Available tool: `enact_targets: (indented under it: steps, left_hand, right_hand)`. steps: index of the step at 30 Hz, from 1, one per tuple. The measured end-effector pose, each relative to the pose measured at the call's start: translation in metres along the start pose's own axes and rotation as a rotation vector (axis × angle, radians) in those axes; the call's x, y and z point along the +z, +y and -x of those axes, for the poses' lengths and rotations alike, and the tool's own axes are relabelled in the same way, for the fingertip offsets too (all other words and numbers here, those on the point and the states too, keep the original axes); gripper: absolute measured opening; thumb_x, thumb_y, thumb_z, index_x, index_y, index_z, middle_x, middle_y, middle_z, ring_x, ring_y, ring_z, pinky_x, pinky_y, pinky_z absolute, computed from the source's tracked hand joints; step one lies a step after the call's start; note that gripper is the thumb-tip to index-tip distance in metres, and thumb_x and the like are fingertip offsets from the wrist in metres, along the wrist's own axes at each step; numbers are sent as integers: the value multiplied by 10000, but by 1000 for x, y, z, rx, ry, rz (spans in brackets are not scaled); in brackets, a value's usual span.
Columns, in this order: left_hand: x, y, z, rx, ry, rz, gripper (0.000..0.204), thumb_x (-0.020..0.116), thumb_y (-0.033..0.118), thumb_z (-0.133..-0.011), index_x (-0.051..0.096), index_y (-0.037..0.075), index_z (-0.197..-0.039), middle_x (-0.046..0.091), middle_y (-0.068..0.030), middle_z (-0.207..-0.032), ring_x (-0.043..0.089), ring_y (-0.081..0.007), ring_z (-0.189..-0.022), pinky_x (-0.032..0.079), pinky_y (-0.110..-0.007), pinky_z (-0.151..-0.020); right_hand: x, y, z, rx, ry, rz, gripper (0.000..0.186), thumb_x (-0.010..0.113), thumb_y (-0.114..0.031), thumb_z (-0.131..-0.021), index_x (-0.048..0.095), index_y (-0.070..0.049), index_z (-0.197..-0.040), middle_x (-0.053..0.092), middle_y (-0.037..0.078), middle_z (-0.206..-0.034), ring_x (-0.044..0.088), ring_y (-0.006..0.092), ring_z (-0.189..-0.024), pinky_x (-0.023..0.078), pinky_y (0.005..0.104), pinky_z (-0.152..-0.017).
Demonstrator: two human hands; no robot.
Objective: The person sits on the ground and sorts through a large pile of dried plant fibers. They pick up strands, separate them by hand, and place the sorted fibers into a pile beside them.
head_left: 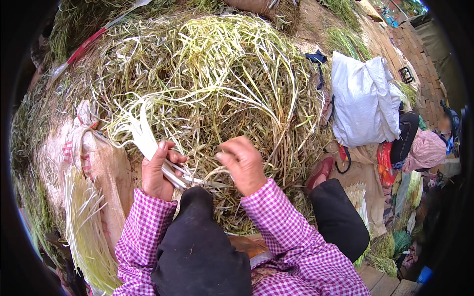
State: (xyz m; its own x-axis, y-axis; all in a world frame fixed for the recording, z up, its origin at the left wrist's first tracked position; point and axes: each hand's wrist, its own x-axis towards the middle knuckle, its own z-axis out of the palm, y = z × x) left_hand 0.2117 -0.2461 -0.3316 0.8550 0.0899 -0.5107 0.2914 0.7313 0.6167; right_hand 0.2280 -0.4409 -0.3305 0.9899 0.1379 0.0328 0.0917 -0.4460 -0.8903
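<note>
My left hand (160, 172) is closed round a small bunch of blanched chives (141, 130). Their white stalks show between the fingers, and the pale ends fan out to the upper left. Close by on the right, my right hand (242, 164) has its fingers curled together, slightly blurred. A withered leaf (215, 172) runs from the stalk ends toward its fingertips; the exact pinch point is hidden. Below and beyond both hands spreads a large heap of dry, brownish leaves (197, 118), with fresher yellow-green leaves (222, 44) on its far side.
A thick bundle of pale chives (84, 222) leans on a tan sack (106, 163) at the left. My dark-trousered knees (202, 246) are below my hands. A white sack (363, 98) stands at the right, near another person in a checked head covering (427, 150).
</note>
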Motion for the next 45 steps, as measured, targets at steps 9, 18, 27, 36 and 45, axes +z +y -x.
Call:
enact_targets:
  steps: [9, 18, 27, 36, 45]
  left_hand:
    - [2, -13, -3, -43, -45, 48, 184, 538, 216, -896, 528, 33, -915, 547, -35, -581, 630, -226, -781, 516, -397, -754]
    - [1, -13, -4, -66, -17, 62, 184, 540, 216, -894, 525, 43, -955, 548, -24, -616, 598, -201, -700, 509, -323, -564]
    - [-4, -7, -3, -35, 12, 90, 168, 549, 165, -885, 515, 11, -942, 550, -49, -617, 601, -205, -663, 506, -307, -537]
    - [-5, -8, -3, -53, 9, 99, 174, 549, 160, -885, 502, 9, -957, 551, -45, -612, 603, -211, -670, 502, -303, -525]
    - [-4, -11, -1, -74, -8, 112, 160, 552, 156, -884, 508, 15, -947, 557, -46, -617, 602, -212, -674, 501, -302, -524]
  right_hand:
    - [-101, 84, -20, 366, 329, 511, 195, 647, -120, -763, 592, -3, -908, 526, 98, -893, 540, 244, -839, 431, 399, -769]
    - [-114, 44, -33, 219, 386, 144, 167, 562, -50, -839, 635, -2, -981, 607, 26, -764, 529, 99, -698, 433, 237, -630]
    - [-123, 34, -24, 142, 440, -596, 175, 521, -90, -877, 582, 6, -1010, 613, 56, -825, 590, 107, -726, 513, 230, -649]
    - [-129, 51, -23, 101, 493, 535, 296, 550, -67, -819, 556, -20, -1111, 545, 103, -1040, 552, 236, -962, 455, 353, -869]
    - [-109, 68, -40, 305, 189, 330, 155, 585, -80, -825, 625, -10, -957, 621, 96, -816, 589, 178, -692, 497, 292, -603]
